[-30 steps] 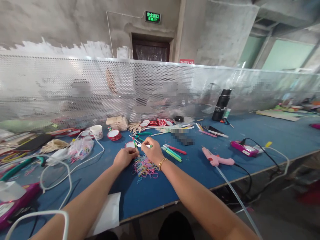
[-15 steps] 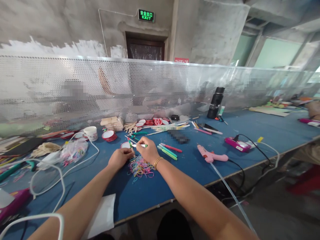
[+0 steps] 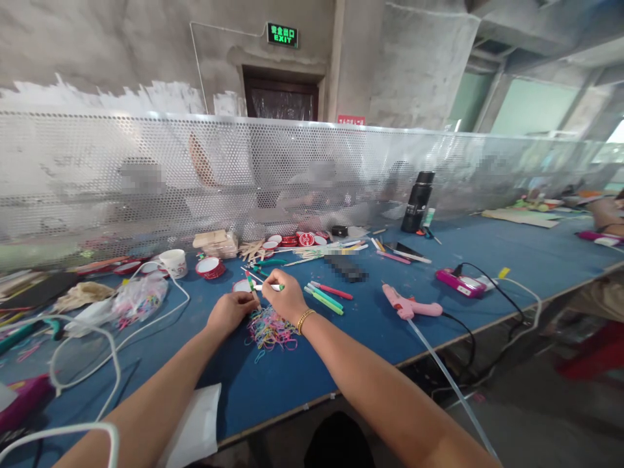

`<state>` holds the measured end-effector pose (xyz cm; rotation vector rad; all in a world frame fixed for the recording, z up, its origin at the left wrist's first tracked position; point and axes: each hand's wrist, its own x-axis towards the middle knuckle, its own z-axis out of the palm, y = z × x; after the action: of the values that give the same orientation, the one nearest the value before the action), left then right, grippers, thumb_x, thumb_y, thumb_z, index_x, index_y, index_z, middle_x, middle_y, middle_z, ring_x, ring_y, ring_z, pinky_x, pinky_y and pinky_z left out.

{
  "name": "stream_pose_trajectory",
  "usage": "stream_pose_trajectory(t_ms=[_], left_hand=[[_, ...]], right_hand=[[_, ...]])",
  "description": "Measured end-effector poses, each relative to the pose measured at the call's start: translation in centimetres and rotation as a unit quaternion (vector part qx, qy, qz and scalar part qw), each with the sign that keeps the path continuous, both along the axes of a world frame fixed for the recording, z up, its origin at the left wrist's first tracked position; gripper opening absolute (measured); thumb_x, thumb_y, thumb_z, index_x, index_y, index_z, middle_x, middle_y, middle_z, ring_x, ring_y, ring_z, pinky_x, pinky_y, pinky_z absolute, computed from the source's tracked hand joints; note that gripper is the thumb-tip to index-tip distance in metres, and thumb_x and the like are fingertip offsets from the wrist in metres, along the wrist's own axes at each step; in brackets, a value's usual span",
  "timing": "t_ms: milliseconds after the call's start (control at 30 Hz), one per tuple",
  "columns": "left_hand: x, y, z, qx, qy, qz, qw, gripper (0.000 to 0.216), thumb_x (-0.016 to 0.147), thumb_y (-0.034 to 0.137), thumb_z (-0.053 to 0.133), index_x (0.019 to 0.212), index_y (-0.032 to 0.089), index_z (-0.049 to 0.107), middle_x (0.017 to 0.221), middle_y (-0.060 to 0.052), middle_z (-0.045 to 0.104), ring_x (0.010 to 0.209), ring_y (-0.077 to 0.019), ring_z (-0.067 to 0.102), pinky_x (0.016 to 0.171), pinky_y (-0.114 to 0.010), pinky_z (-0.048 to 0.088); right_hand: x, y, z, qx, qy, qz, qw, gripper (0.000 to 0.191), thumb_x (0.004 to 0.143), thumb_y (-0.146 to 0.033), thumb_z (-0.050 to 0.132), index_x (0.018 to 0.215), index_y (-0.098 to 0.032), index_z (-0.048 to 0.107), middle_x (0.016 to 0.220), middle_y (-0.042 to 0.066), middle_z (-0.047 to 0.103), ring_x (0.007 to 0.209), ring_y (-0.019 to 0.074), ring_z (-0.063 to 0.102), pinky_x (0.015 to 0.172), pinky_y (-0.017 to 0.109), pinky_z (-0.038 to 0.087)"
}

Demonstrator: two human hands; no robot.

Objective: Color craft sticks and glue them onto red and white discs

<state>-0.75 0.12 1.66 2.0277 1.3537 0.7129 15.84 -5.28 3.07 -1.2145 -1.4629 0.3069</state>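
My left hand (image 3: 229, 311) is closed in a pinch on a thin wooden stick with a red and green end (image 3: 251, 286). My right hand (image 3: 283, 298), with a gold bracelet on its wrist, is closed round a white marker with a green cap (image 3: 271, 286) whose tip meets the stick. Both hands rest on the blue table (image 3: 370, 325) just behind a heap of coloured rubber bands (image 3: 270, 329).
Coloured pens (image 3: 325, 296) lie right of my hands, then a pink glue gun (image 3: 408, 305) with a cable and a pink device (image 3: 460, 283). White cables (image 3: 107, 338), a bag of bands (image 3: 139, 296) and a paper cup (image 3: 174, 262) are left. A perforated screen (image 3: 312, 175) backs the table; people sit behind it.
My hands keep the same grip and place on the table. The camera has turned slightly right, so everything sits a little further left in view.
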Motion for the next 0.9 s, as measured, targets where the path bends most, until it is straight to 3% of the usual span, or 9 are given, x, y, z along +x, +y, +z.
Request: stream_pose_trajectory(t_ms=[233,733,900], left_hand=[[-0.21,0.28,-0.17,0.009,0.002,-0.029,1.0,0.03,0.073,0.048,0.061,0.07,0.02,0.07,0.058,0.003,0.057,0.054,-0.0116,0.044,0.052,-0.024,0.028],[-0.1,0.17,-0.04,0.003,0.004,-0.01,1.0,0.033,0.072,0.05,0.061,0.072,0.018,0.072,0.059,0.002,0.061,0.053,-0.0117,0.045,0.051,-0.026,0.025],[-0.14,0.35,-0.23,-0.005,-0.007,-0.011,1.0,0.032,0.071,0.049,0.063,0.074,0.019,0.073,0.06,0.002,0.063,0.055,-0.0126,0.048,0.052,-0.025,0.028]], right_hand=[[-0.05,0.05,-0.07,0.001,-0.001,-0.005,1.0,0.014,0.078,-0.028,0.053,0.065,-0.023,0.051,0.066,-0.004,0.059,0.067,0.0151,0.055,0.064,0.024,0.039],[0.07,0.05,-0.03,0.0,0.012,-0.009,1.0,0.013,0.078,-0.026,0.053,0.066,-0.022,0.051,0.067,-0.004,0.06,0.069,0.0142,0.055,0.067,0.024,0.04],[-0.08,-0.1,0.1,0.001,0.021,0.022,1.0,0.012,0.077,-0.025,0.055,0.066,-0.022,0.053,0.069,-0.004,0.061,0.069,0.0138,0.056,0.067,0.023,0.041]])
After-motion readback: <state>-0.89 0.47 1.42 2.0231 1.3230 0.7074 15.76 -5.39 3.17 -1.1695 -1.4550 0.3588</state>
